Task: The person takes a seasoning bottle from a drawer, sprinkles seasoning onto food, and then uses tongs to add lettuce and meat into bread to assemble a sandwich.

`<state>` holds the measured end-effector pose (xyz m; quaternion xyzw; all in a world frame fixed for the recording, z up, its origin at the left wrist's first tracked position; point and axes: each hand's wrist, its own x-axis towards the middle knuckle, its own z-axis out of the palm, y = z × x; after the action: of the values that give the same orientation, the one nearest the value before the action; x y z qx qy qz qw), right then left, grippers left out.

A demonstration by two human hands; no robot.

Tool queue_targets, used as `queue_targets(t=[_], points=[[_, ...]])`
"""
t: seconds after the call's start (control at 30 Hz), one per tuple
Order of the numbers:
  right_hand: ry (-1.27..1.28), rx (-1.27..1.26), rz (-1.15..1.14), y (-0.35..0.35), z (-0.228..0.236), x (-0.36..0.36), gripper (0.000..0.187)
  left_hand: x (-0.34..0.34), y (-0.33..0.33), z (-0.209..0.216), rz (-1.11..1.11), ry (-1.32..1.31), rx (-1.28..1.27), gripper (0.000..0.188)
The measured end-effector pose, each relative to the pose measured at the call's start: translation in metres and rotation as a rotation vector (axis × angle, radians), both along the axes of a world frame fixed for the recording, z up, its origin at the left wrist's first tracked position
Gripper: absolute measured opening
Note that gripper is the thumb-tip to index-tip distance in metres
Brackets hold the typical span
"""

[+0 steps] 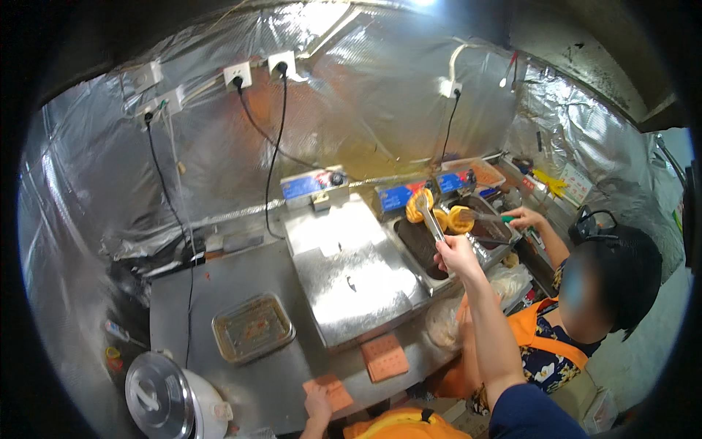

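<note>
Right of the silver cover [351, 304], the person's right hand [457, 254] is closed around metal tongs [437, 231], which hold a golden food piece [412, 212] over the fryer [418, 250]. In front of the cover, the left hand [317, 407] pinches an orange paper [335, 393]. The rectangular tray [252, 344] stands left of the cover, on the counter [248, 271].

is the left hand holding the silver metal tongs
No, the right hand holds the tongs; the left hand grips flat orange paper.

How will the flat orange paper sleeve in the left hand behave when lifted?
The orange paper sleeve looks thin, so probably floppy. Showing no bulge, it seems light. The left hand holds one side; the other may droop.
</note>
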<state>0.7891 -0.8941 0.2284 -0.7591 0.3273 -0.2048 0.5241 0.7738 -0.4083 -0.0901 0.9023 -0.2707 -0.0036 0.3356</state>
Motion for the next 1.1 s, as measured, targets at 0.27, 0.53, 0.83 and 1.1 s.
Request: queue_targets(t=[0.27, 0.53, 0.83, 1.1], points=[[0.247, 0.381, 0.546, 0.248, 0.015, -0.161, 0.04, 0.022, 0.037, 0.084, 0.174, 0.052, -0.392, 0.01], [0.491, 0.26, 0.856, 0.283, -0.013, -0.162, 0.045, 0.032, 0.055, 0.151, -0.079, -0.192, -0.485, 0.011], [0.519, 0.038, 1.007, 0.288, 0.018, -0.153, 0.044, 0.041, 0.067, 0.216, -0.577, -0.275, 0.216, 0.125], [0.271, -0.268, 0.891, 0.316, -0.054, -0.184, 0.056, 0.024, 0.044, 0.2, -0.295, -0.119, -0.09, 0.122]])
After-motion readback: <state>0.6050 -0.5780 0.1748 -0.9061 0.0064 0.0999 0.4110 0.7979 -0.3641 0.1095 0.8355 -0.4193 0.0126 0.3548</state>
